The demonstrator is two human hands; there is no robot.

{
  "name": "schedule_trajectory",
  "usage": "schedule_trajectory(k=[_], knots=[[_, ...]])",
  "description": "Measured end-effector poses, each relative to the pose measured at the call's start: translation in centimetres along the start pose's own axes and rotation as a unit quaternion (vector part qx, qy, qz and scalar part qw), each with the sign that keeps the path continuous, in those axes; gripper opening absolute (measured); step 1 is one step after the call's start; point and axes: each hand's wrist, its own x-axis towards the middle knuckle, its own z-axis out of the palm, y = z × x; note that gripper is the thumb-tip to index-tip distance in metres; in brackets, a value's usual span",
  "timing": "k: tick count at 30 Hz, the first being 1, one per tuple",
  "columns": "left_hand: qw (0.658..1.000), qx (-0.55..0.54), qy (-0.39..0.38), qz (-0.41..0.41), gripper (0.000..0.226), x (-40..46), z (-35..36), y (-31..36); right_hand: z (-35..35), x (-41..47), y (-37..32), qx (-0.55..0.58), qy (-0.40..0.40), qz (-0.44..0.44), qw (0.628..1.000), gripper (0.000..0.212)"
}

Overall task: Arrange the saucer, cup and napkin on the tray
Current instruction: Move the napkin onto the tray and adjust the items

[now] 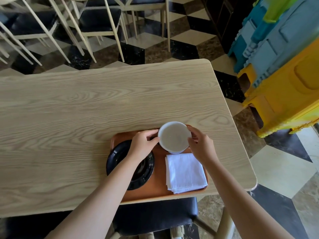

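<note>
An orange tray (pixel 156 190) lies at the near edge of the wooden table. A white cup (pixel 174 136) with pale liquid in it is over the tray's far right corner. My left hand (pixel 144 143) grips its left rim and my right hand (pixel 201 144) grips its right rim. The black saucer (pixel 119 157) lies on the tray's left side, overhanging the left edge, and my left forearm covers part of it. A folded white napkin (pixel 185 172) lies on the tray's right side, just in front of the cup.
The wooden table (pixel 86 109) spreads far to the left and back. A dark chair seat (pixel 155 216) is below the near edge. Several chairs (pixel 96 23) stand beyond the table. Stacked blue and yellow plastic crates (pixel 283 66) stand at the right.
</note>
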Motion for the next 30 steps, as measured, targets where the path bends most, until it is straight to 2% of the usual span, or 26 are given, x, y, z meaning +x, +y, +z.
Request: schedule_trajectory(k=[6,8,10,12,14,17,19,21,30], knots=[[1.0,0.02,0.002,0.001,0.034,-0.5,0.2,0.0,0.0,-0.1,-0.2,-0.001,-0.007,-0.008,1.0,0.043],[0.999,0.043,0.027,0.012,0.04,-1.0,0.1,0.4,-0.2,-0.3,-0.1,0.011,-0.007,-0.017,1.0,0.041],[0.99,0.072,0.096,0.07,0.043,-2.3,0.1,0.6,-0.4,-1.4,0.4,0.001,0.009,-0.038,0.999,0.038],[0.97,0.107,0.145,0.164,0.033,-4.5,0.6,0.7,-0.8,-3.2,1.8,-0.069,0.039,-0.085,0.993,0.035],[0.954,0.139,0.097,0.246,0.029,-7.3,2.3,0.5,-1.0,-5.2,3.7,-0.189,0.044,-0.151,0.969,0.038],[0.923,0.239,-0.004,0.301,0.036,-10.0,6.1,-0.8,-1.2,-7.4,5.9,-0.344,-0.018,-0.241,0.907,0.042],[0.907,0.304,-0.025,0.291,0.043,-10.7,8.1,-1.5,-1.2,-8.1,6.4,-0.401,-0.068,-0.242,0.881,0.049],[0.909,0.331,-0.033,0.252,0.053,-10.8,9.1,-1.7,-1.0,-8.3,6.6,-0.43,-0.084,-0.228,0.87,0.052],[0.882,0.426,-0.026,0.197,0.061,-11.3,9.0,-2.1,0.4,-9.0,6.3,-0.418,-0.099,-0.188,0.883,0.051]])
